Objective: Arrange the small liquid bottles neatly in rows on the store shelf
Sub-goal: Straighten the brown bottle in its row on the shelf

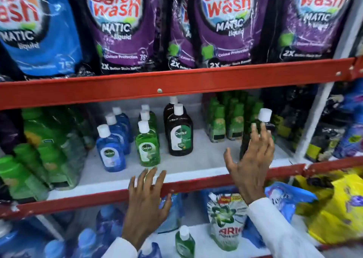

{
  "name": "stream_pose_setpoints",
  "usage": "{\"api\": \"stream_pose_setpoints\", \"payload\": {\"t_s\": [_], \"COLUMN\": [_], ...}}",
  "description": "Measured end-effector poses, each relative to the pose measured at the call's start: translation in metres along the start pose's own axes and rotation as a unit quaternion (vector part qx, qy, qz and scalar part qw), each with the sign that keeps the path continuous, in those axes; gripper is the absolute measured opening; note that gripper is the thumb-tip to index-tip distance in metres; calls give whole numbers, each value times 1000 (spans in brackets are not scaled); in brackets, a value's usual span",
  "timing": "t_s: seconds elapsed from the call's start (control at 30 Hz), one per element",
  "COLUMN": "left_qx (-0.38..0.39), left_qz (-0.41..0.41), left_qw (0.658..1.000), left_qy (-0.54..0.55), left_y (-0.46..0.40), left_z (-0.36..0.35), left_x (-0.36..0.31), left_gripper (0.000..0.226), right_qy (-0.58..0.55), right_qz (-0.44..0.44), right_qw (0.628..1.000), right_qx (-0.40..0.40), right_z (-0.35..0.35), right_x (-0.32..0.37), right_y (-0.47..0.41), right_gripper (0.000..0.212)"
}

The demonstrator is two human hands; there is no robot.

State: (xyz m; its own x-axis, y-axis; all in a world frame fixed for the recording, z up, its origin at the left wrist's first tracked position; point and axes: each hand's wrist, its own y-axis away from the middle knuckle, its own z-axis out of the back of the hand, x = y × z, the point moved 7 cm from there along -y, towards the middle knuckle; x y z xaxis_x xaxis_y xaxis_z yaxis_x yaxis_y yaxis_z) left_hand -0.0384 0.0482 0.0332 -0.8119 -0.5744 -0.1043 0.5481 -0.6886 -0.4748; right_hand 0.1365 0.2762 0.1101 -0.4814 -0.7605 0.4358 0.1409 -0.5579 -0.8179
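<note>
On the white middle shelf (198,164) stand three short front-to-back rows of white-capped bottles: blue bottles (111,149), green bottles (147,145) and brown bottles (179,134). Further right a dark bottle (244,138) with a white cap stands upright on its own. My right hand (253,159) lies flat against its front, fingers spread up to its shoulder and thumb held away to the left. My left hand (147,197) hovers with fingers apart over the red front rail (196,186), just below the front green bottle, holding nothing.
Shrink-wrapped green bottle packs (49,149) fill the shelf's left end; green-capped bottles (225,124) stand at the back right. Detergent pouches (117,22) hang above. Below lie an Ariel pouch (225,218), a loose green bottle (184,242) and a yellow pack (337,208).
</note>
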Motion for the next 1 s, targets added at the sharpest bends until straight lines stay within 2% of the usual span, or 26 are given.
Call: {"api": "stream_pose_setpoints", "payload": {"t_s": [0.03, 0.17, 0.27, 0.4, 0.6, 0.8, 1.0], "left_qx": [29, 31, 17, 35, 42, 32, 44], "left_qz": [7, 3, 0, 3, 4, 27, 5], "left_qw": [1000, 999, 1000, 999, 999, 999, 998], "left_qy": [2, -7, -10, -20, -30, -20, -34], "left_y": [3, 15, 14, 17, 19, 26, 30], "left_z": [-10, -27, -25, -27, -22, -13, -10], "left_x": [5, 19, 19, 22, 28, 48, 62], "left_gripper": [63, 63, 63, 64, 65, 61, 66], "right_qy": [6, 0, -24, -49, -84, -121, -97], "right_qz": [-36, -180, -230, -274, -231, -176, -157], "right_qw": [999, 983, 972, 960, 968, 967, 965], "right_qx": [0, 22, 33, 43, 57, 140, 186], "right_z": [-3, -19, -30, -34, -23, -48, -71], "right_x": [-11, -52, -71, -85, -41, 51, 94], "right_y": [0, -1, -3, -10, -3, 23, 43], "right_gripper": [93, 115, 121, 118, 113, 117, 106]}}
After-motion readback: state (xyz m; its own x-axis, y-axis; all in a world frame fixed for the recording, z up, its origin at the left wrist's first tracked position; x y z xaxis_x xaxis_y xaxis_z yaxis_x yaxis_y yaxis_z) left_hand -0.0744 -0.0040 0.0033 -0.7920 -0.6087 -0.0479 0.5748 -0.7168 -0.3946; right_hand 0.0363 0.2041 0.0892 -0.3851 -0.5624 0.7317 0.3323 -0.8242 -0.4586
